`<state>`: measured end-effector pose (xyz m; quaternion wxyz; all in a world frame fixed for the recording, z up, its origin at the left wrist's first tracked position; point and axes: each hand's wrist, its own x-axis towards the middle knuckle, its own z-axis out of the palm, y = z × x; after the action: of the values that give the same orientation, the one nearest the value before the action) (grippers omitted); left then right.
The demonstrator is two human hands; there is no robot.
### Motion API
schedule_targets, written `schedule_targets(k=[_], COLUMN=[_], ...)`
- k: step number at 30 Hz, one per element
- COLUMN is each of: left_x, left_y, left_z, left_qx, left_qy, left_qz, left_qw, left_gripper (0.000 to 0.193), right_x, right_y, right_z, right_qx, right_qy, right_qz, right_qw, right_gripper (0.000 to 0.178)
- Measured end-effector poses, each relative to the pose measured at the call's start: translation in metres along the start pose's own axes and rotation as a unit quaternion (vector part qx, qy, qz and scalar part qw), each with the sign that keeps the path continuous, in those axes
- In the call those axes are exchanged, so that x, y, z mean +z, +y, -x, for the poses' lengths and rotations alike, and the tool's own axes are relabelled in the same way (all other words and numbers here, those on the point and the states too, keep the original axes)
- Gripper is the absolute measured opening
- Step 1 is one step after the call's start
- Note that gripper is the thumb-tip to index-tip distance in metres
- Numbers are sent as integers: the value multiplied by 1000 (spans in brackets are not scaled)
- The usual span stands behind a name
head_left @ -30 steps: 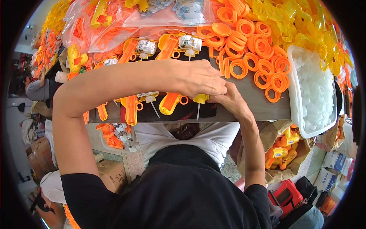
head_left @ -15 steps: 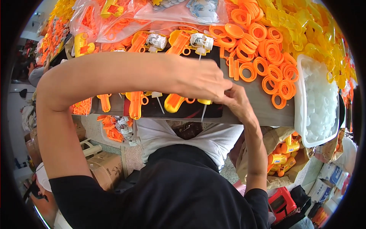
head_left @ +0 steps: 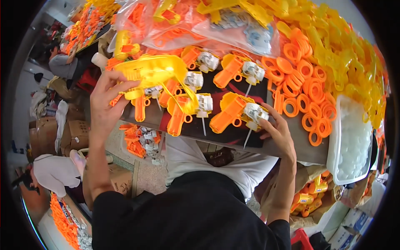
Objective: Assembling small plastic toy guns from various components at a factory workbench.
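My left hand [head_left: 109, 89] is closed on a translucent yellow plastic toy gun shell [head_left: 160, 68], lifted above the left part of the table. Part of the shell lies over other pieces below it. At the front right, my right hand [head_left: 281, 133] has its fingers and thumb around the white mechanism end of a half-built toy gun [head_left: 228, 114], with an orange body in a yellow half shell. Another half-built toy gun [head_left: 179, 116] lies to its left, and one more [head_left: 231, 71] lies behind it. White cable ends stick out from several of them.
Orange rings [head_left: 306, 87] are heaped at the right, beside a white tub [head_left: 333, 166] of translucent pieces. Yellow shells [head_left: 329, 50] pile up behind. Clear bags [head_left: 183, 35] lie at the back. A paper bag [head_left: 287, 189] stands below right. Other people [head_left: 56, 173] sit at the left.
My hands have come apart from the front right. The left hand has swung left and now holds a yellow shell; the right hand is at the front-right toy gun. The view has shifted.
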<state>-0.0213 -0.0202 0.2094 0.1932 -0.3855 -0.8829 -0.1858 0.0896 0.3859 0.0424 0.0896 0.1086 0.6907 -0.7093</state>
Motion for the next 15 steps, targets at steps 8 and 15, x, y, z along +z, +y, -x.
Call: schedule_targets(k=[8, 15], left_x=[88, 127], left_y=[-70, -56], left_z=[54, -3], left_qx=[-207, -110], left_qy=[234, 221], left_qz=[68, 172], left_qw=[948, 954], left_gripper=[24, 26], right_x=[6, 8], right_y=[3, 6], right_z=[-3, 3], right_qx=[-49, -48], right_qy=[89, 132], right_qz=[68, 75], right_qw=[993, 987], right_gripper=[57, 57])
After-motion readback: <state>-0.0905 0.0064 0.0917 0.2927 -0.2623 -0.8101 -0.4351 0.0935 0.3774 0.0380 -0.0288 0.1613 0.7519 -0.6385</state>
